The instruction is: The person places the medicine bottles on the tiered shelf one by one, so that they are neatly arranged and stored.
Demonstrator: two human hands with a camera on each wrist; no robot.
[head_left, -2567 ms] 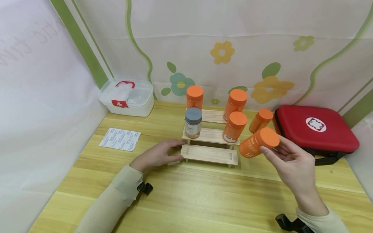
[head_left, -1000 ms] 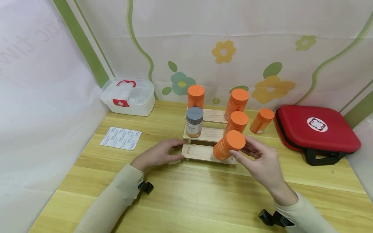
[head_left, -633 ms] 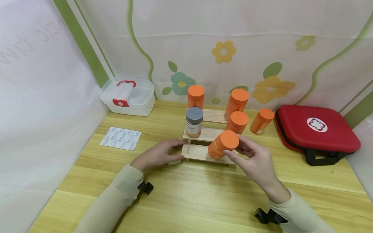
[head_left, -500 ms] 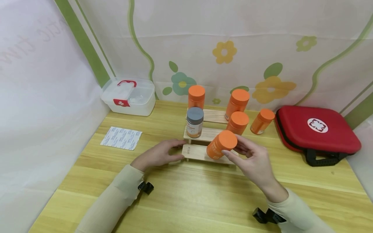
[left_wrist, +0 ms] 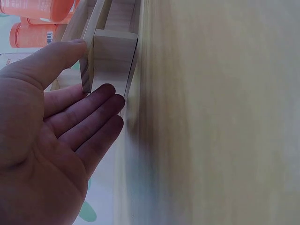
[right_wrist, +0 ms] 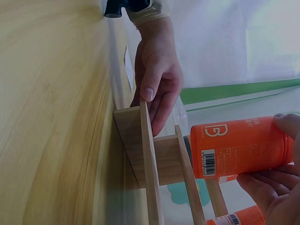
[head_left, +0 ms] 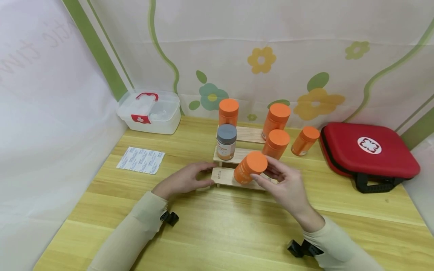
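Note:
My right hand (head_left: 286,184) holds an orange pill bottle (head_left: 246,170) between thumb and fingers, tilted above the lowest step of a three-tier wooden rack (head_left: 220,176). In the right wrist view, a gap shows between the bottle's base (right_wrist: 196,152) and that step. My left hand (head_left: 184,178) grips the rack's left end, its thumb on one edge of the low step and a finger against the other, as the left wrist view shows. On the middle step stand a grey-lidded bottle (head_left: 226,143) and an orange bottle (head_left: 277,142). Two more orange bottles (head_left: 228,113) occupy the top step.
Right of the rack, a smaller orange bottle (head_left: 305,141) stands on the table (head_left: 217,233). Beyond it lies a red first-aid case (head_left: 376,148). A clear plastic first-aid box (head_left: 162,122) sits back left, with a blister pack (head_left: 140,160) in front. A flowered curtain closes the rear.
The right hand has carried the orange bottle leftward from beside the rack to above its lowest step, drifting further left in the last half second. The left hand has stayed at the rack's end.

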